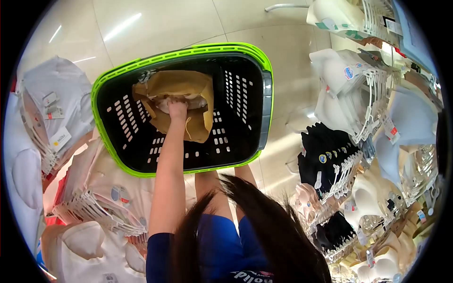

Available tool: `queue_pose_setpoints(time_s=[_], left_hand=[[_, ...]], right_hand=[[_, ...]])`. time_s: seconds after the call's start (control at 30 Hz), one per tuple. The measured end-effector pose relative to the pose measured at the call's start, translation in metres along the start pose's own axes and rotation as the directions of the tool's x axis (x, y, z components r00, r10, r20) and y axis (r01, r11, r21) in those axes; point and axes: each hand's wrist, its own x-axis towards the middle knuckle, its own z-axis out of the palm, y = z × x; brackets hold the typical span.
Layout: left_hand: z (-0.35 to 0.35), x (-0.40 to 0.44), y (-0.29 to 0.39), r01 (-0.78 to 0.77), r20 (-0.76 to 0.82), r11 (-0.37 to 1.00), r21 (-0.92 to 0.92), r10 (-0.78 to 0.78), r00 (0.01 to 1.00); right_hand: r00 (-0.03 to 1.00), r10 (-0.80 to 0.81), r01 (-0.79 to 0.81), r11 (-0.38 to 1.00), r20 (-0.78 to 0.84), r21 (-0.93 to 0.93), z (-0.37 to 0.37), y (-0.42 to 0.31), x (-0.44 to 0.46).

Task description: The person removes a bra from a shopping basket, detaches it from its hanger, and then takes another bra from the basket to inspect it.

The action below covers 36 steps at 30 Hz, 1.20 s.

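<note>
My left hand reaches down into the mouth of a brown bag. Its fingers are curled against a whitish, soft-looking item inside, whose kind I cannot make out. The bag lies within a black shopping basket that has a bright green rim and slotted walls. A thin cord hangs at the bag's lower edge. My right hand is out of view.
Racks of hanging bras and underwear stand on both sides, with white garments at left and black ones at right. Pale floor tiles lie beyond the basket. Dark hair hangs across the lower view.
</note>
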Motion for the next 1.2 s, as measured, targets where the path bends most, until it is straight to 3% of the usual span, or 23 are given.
queue_pose_setpoints(time_s=[0.07,0.17,0.2,0.3,0.37,0.43,0.5,0.57,0.63,0.67,0.73,0.87,0.9,0.93,0.97,1.03,1.1,1.17,1.2], left_hand=[[0.009,-0.021,-0.009,-0.013,-0.065,0.999,-0.039,0.01,0.998],[-0.005,-0.064,-0.013,0.038,-0.034,0.994,-0.102,-0.042,0.999],[-0.008,-0.082,-0.015,0.035,-0.175,0.985,-0.171,-0.066,0.982],[-0.029,-0.154,-0.022,0.003,-0.469,0.949,-0.316,-0.159,0.869],[-0.059,-0.206,-0.024,-0.029,-0.487,0.881,-0.472,-0.233,0.842],[-0.082,-0.255,-0.019,-0.103,-0.558,0.77,-0.63,-0.356,0.75],[-0.109,-0.306,-0.015,-0.201,-0.666,0.752,-0.628,-0.385,0.639],[-0.129,-0.355,-0.005,-0.209,-0.618,0.648,-0.732,-0.503,0.605],[-0.164,-0.41,-0.002,-0.188,-0.577,0.614,-0.767,-0.531,0.62],[-0.179,-0.434,0.0,-0.189,-0.591,0.612,-0.768,-0.563,0.578],[-0.208,-0.48,0.004,-0.191,-0.608,0.604,-0.774,-0.624,0.491],[-0.27,-0.567,0.007,-0.212,-0.707,0.682,-0.7,-0.619,0.342],[-0.285,-0.589,0.008,-0.191,-0.737,0.721,-0.667,-0.598,0.316],[-0.3,-0.613,0.01,-0.166,-0.759,0.751,-0.639,-0.581,0.295],[-0.311,-0.632,0.014,-0.142,-0.78,0.779,-0.611,-0.563,0.273],[-0.325,-0.662,0.017,-0.259,-0.796,0.755,-0.603,-0.544,0.265],[-0.335,-0.688,0.023,-0.409,-0.806,0.694,-0.592,-0.511,0.298],[-0.346,-0.71,0.032,-0.627,-0.778,0.478,-0.615,-0.499,0.383],[-0.353,-0.719,0.039,-0.7,-0.77,0.367,-0.612,-0.478,0.423]], right_hand=[[1.0,0.001,-0.001,1.0,0.006,-0.002,-0.002,0.002,-0.009],[1.0,0.0,0.0,1.0,0.004,0.007,-0.009,0.008,-0.029],[1.0,-0.001,0.001,1.0,0.0,0.01,-0.012,0.011,-0.036],[1.0,0.005,-0.005,1.0,-0.001,0.02,-0.026,0.025,-0.068],[1.0,0.015,-0.016,1.0,0.003,0.025,-0.035,0.04,-0.093],[0.999,0.033,-0.033,0.999,0.002,0.036,-0.045,0.062,-0.118],[0.998,0.057,-0.057,0.997,0.003,0.044,-0.056,0.086,-0.144],[0.997,0.079,-0.079,0.995,0.0,0.053,-0.068,0.116,-0.167],[0.996,0.086,-0.086,0.994,-0.01,0.061,-0.079,0.151,-0.183],[0.997,0.076,-0.075,0.995,-0.017,0.069,-0.084,0.17,-0.187],[0.999,0.03,-0.027,0.997,-0.038,0.067,-0.091,0.21,-0.184],[0.937,-0.314,0.33,0.94,-0.155,0.091,-0.097,0.288,-0.128],[0.921,-0.35,0.36,0.932,-0.168,0.032,-0.108,0.269,-0.131],[0.946,-0.323,0.322,0.946,-0.03,-0.039,-0.145,0.171,-0.181],[0.942,-0.293,0.275,0.954,-0.166,-0.121,-0.153,0.112,-0.199],[0.886,-0.38,0.442,0.866,-0.265,0.235,-0.158,0.041,-0.202],[0.788,-0.55,0.609,0.762,-0.275,0.221,-0.172,-0.039,-0.246],[0.745,-0.653,0.614,0.592,-0.137,0.521,-0.171,-0.09,-0.281],[0.737,-0.673,0.585,0.582,-0.069,0.566,-0.176,-0.116,-0.316]])
